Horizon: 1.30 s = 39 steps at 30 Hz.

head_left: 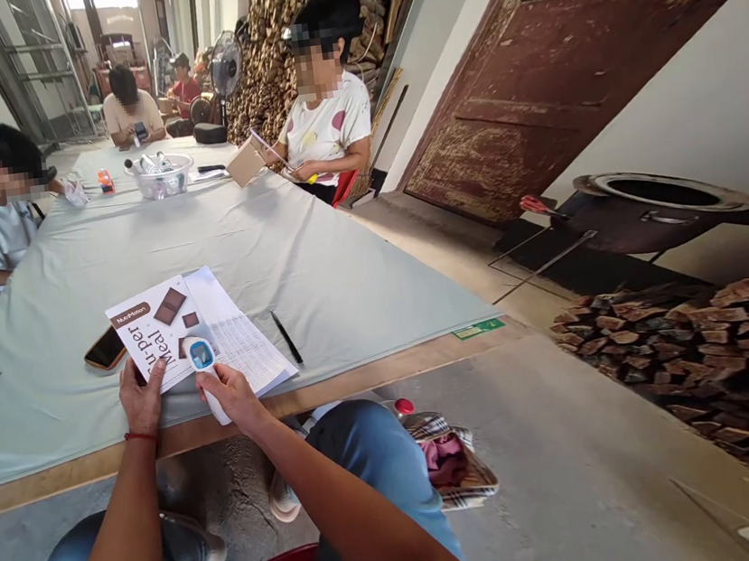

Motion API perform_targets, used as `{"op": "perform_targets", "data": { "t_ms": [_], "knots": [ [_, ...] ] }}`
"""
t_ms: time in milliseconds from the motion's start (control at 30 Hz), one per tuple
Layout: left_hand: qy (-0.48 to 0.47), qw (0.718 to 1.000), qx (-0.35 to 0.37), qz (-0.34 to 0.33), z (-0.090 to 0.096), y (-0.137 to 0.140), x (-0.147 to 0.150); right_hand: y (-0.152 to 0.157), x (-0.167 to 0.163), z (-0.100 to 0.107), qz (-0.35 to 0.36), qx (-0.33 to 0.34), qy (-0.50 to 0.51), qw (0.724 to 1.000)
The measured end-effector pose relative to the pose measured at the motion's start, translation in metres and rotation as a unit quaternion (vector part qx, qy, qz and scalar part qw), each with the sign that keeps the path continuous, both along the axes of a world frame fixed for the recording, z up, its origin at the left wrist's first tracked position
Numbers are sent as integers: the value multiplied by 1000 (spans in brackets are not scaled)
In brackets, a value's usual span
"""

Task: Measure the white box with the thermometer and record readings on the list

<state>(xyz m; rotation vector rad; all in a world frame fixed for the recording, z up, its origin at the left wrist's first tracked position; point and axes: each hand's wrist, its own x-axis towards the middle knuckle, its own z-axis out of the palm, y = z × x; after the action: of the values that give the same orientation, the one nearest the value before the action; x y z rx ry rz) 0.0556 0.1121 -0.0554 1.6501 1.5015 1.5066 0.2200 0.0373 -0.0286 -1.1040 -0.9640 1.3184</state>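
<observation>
My left hand [141,396] grips the lower left edge of a flat white NutriMotion pack [147,322] printed with brown chocolate squares. Whether it is a box or a leaflet, I cannot tell. In my right hand [235,393] is a white infrared thermometer [202,356] with a blue-framed display, held by its handle over the pack's lower right corner. Partly beneath the pack lies a sheet of paper [241,333] printed with a table. A phone [104,348] is by my left hand, partly covered. To the right of the sheet rests a black pen [286,335].
A grey-green cloth covers the long table [362,291]. Farther along it stands a clear plastic basin [161,176] of items. Several people sit around, one on the right holding a cardboard piece [247,161]. Below are a checked bag [462,470] and stacked firewood [730,346].
</observation>
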Motion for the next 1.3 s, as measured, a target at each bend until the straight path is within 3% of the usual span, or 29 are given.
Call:
{"op": "perform_targets", "data": {
  "t_ms": [233,433,633,700,733,767,933,1000,1067,1100,1200,1300],
  "knots": [
    [-23,1000,13,10,-9,2,-2,-22,17,10,-64,1,11,998],
    [-17,997,44,60,-8,5,-4,-41,41,24,-89,29,-10,996],
    [17,995,49,83,-6,8,-7,-39,80,14,-118,54,-91,987],
    [22,996,48,78,-4,8,-8,-31,109,9,-158,45,-208,964],
    [25,995,48,79,-3,8,-9,-26,126,7,-187,19,-306,933],
    [31,994,53,86,-2,6,-9,-22,144,6,-203,-23,-421,884],
    [107,968,166,152,5,-29,14,-7,221,4,-206,-108,-548,803],
    [154,964,194,96,5,-52,39,-6,237,3,-197,-123,-581,780],
    [268,951,148,-51,1,-73,69,-7,241,2,-188,-127,-608,761],
    [292,943,136,-87,-2,-82,84,-8,240,2,-187,-123,-620,752],
    [332,925,114,-143,-10,-100,119,-5,224,-1,-167,-76,-644,743],
    [362,913,99,-159,-15,-108,135,6,198,-7,-109,-27,-641,759]
  ]
}}
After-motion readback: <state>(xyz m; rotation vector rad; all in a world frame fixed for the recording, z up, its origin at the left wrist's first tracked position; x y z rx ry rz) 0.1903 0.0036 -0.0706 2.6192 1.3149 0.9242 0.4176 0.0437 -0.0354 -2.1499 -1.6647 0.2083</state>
